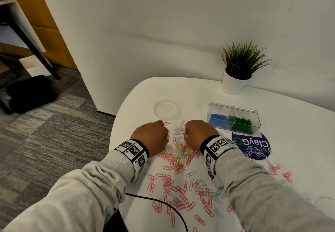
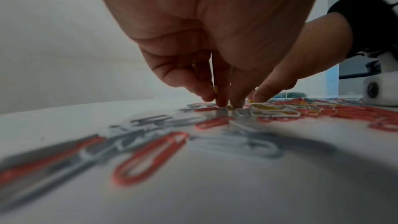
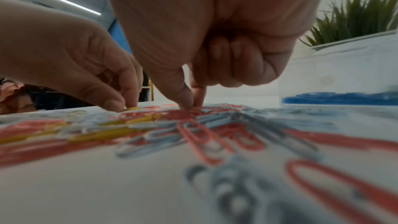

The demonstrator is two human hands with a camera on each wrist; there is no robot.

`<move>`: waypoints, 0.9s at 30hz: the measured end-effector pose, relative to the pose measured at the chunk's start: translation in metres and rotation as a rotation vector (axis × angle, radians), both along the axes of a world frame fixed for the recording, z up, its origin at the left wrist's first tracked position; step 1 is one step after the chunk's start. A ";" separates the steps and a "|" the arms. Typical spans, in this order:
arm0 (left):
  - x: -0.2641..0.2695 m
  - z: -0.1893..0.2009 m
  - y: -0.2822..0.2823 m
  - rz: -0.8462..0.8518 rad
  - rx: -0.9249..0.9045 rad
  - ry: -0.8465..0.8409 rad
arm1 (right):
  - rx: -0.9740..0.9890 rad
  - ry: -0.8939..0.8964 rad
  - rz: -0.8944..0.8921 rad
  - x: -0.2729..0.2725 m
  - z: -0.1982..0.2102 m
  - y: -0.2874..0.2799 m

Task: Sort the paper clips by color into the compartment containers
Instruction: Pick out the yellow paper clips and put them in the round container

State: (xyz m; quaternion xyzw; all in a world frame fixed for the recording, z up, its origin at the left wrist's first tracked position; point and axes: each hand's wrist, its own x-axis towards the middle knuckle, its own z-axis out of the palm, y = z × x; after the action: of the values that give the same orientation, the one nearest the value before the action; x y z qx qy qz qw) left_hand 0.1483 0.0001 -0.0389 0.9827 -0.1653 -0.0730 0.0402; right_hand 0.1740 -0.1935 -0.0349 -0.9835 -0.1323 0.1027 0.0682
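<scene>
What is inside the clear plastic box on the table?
The clear box holds blue clips in its left compartment and green clips in its right. Nothing else shows inside.

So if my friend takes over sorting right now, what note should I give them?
Left hand: fingertips down in the mixed pile, pinching at a yellow clip.
Right hand: thumb and forefinger down on the clips, other fingers curled; whether it has one pinched is unclear.
Clear box, far right of the table: blue clips in its left half, green clips in its right half.
Done: blue and green look sorted.
Left: red, yellow, white and grey clips, loose on the table and the purple sticker. The round clear dish holds nothing.
</scene>
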 end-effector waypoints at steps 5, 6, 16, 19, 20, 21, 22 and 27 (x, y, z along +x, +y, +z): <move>-0.002 0.001 0.000 0.014 -0.006 -0.052 | 0.163 -0.022 -0.089 -0.003 0.014 -0.007; -0.002 0.002 -0.001 0.023 -0.028 -0.059 | 0.252 -0.026 -0.131 -0.005 0.018 -0.009; -0.008 0.007 0.000 0.077 -0.296 -0.030 | 1.491 0.545 -0.682 -0.017 0.032 -0.018; -0.006 0.004 0.000 0.068 -0.296 -0.018 | 0.880 0.368 -0.384 -0.018 0.022 -0.007; -0.004 0.003 0.000 0.067 -0.284 -0.007 | 0.639 0.301 -0.220 -0.020 0.018 -0.003; -0.003 0.003 0.000 0.063 -0.277 0.003 | 0.448 0.241 -0.075 -0.022 0.015 0.000; -0.003 0.002 0.000 0.056 -0.274 0.011 | 0.319 0.201 0.026 -0.025 0.015 0.002; -0.002 -0.001 0.002 0.052 -0.328 0.010 | 0.152 0.107 0.019 -0.026 0.009 -0.006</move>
State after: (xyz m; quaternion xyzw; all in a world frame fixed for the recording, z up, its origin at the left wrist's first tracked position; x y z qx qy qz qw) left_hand 0.1464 0.0022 -0.0399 0.9665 -0.1494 -0.0487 0.2028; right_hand 0.1479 -0.1992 -0.0256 -0.9673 -0.1454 0.1456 0.1485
